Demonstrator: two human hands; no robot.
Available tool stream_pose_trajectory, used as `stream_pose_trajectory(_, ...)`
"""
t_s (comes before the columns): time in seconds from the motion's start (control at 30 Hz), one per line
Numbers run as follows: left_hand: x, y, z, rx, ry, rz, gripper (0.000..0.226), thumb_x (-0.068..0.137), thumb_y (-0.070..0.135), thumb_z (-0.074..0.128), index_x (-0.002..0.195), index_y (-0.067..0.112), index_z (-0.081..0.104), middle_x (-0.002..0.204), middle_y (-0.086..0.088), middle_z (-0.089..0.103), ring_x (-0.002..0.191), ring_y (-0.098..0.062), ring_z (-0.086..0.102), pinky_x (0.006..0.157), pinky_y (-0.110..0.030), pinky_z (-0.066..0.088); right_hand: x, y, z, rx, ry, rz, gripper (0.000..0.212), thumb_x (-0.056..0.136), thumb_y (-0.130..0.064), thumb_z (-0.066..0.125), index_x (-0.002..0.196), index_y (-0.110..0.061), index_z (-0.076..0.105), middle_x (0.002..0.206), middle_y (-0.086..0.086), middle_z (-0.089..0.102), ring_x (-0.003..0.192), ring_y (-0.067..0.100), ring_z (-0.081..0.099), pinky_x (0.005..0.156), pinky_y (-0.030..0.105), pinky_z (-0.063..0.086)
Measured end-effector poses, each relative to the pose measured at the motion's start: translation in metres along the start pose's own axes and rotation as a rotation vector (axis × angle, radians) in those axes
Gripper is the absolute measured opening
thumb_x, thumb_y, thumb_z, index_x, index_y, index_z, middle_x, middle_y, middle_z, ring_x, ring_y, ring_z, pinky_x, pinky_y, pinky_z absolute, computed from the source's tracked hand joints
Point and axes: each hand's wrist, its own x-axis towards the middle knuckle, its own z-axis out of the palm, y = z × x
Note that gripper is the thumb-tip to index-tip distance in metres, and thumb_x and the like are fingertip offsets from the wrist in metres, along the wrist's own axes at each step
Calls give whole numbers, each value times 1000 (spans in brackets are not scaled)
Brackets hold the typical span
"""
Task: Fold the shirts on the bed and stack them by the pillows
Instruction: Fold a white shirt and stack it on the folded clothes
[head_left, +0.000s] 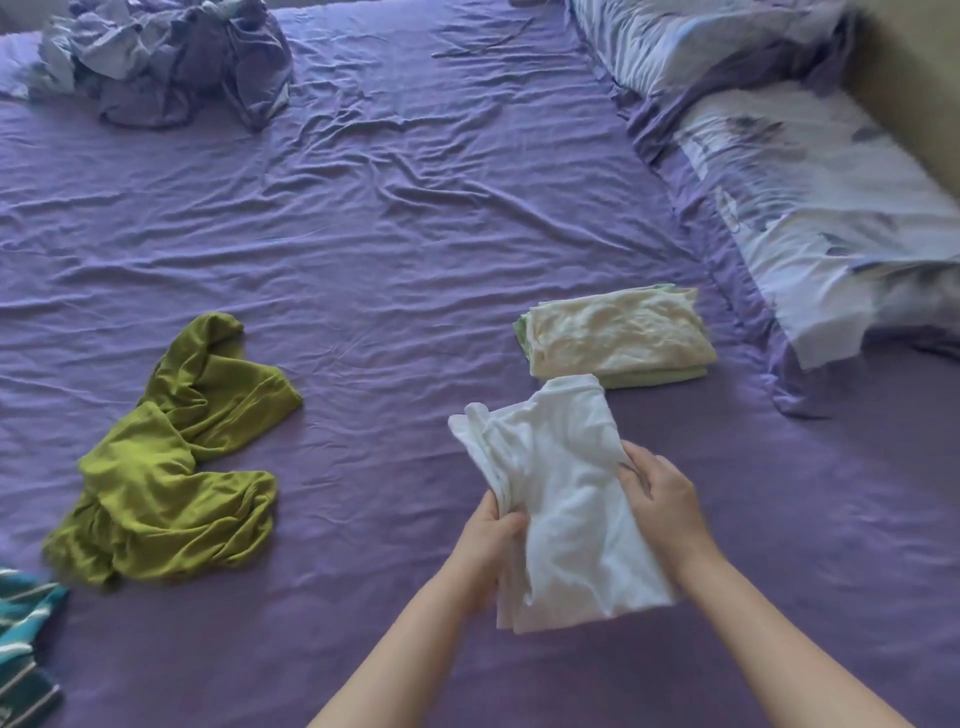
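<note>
White shirt (561, 499) in hand, partly folded, held over the purple bed (363, 208) near the front edge, just short of the folded stack (618, 338). Left hand (491, 540) pinches the shirt's left edge, thumb on top, fingers tucked under the cloth. Right hand (660, 499) grips the right edge, fingers curled into the fabric. Both grips closed on the shirt; neither holds anything else.

Stack: cream shirt on top, pale green one below, lying beside the patterned pillows (810, 208). Unfolded yet: olive-green shirt (171, 467) crumpled to the left, well apart; a teal striped garment (26, 639) at the lower left corner. Bundled bedding (166, 57) at the far left.

Judgement on the step: the fold looks nearly done, but the upper end flares loose and uneven.
- Lay it flat on the bed before the last fold; folding in the air likely lets the layers slip.
- Square the edges, smooth out the bunching near the collar end.
- Aim for a footprint matching the cream shirt, so the stack sits level.
- Carry with both hands under the fold, set it squarely on top.
</note>
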Motion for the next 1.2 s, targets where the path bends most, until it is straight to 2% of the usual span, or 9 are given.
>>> stream_pose_trajectory(0.23, 39, -25, 108, 83, -116, -53, 44, 89, 1, 43, 119, 32, 51, 120, 4, 63, 109, -17, 62, 99, -37, 48, 11, 92, -74, -121, 80, 145, 34, 92, -14, 53, 125, -19, 59, 103, 12, 62, 98, 31, 57, 84, 38, 44)
stream_pose_trajectory(0.37, 48, -43, 135, 221, 20, -60, 41, 84, 14, 55, 123, 26, 46, 121, 4, 61, 106, -14, 60, 95, -34, 49, 16, 123, -84, -161, -11, 218, 38, 90, -13, 53, 128, -18, 53, 115, 10, 61, 101, 28, 56, 84, 35, 43)
stream_pose_trajectory(0.47, 41, -51, 141, 337, 90, 15, 66, 74, 28, 67, 130, 30, 33, 120, 11, 55, 108, -11, 56, 86, -29, 47, 14, 129, -79, -221, -75, 215, 49, 85, -8, 56, 132, -17, 47, 121, 11, 55, 106, 30, 52, 88, 40, 45)
stream_pose_trajectory(0.6, 34, -64, 138, 926, 325, 141, 100, 74, 45, 66, 150, 25, 4, 147, -4, 24, 134, -25, 30, 105, -35, 34, 5, 127, -70, -557, -77, -34, 65, 68, -6, 75, 129, -9, 54, 132, 19, 51, 121, 40, 48, 91, 50, 47)
stream_pose_trajectory(0.73, 39, -69, 135, 1573, 264, 566, 73, 78, 63, 45, 143, 31, 36, 155, -12, 24, 143, -33, 17, 114, -55, 7, 1, 123, -57, -764, -204, -250, 55, 73, -43, 71, 121, -18, 64, 130, 17, 56, 121, 38, 52, 90, 58, 44)
stream_pose_trajectory(0.8, 50, -70, 129, 1722, 121, 516, 79, 79, 70, 34, 148, 35, 20, 159, -7, 2, 143, -30, -14, 112, -56, -11, 2, 126, -51, -812, -369, -169, 65, 82, -59, 34, 138, -28, 45, 148, 12, 36, 136, 37, 32, 103, 60, 30)
stream_pose_trajectory(0.87, 63, -76, 116, 1761, 12, 367, 86, 79, 74, 30, 149, 36, -2, 155, 2, -24, 136, -26, -34, 105, -58, -25, 5, 141, -43, -833, -455, -112, 71, 85, -68, 20, 146, -39, -1, 158, 2, -6, 145, 28, -7, 112, 57, 3)
stream_pose_trajectory(0.97, 70, -79, 108, 1769, -28, 306, 88, 80, 77, 32, 147, 39, -11, 151, 7, -33, 140, -26, -29, 107, -59, -18, 8, 149, -35, -890, -482, -66, 74, 87, -70, 21, 141, -42, -21, 155, -4, -23, 143, 21, -20, 111, 58, -5)
stream_pose_trajectory(1.2, 53, -62, 89, 1658, -39, 325, 70, 92, 43, 46, 149, 30, 7, 159, 1, -8, 145, -25, 4, 116, -51, 6, 7, 110, -25, -944, -417, 23, 72, 90, -57, 38, 148, -30, 3, 158, 4, -1, 144, 25, 4, 111, 54, 12)
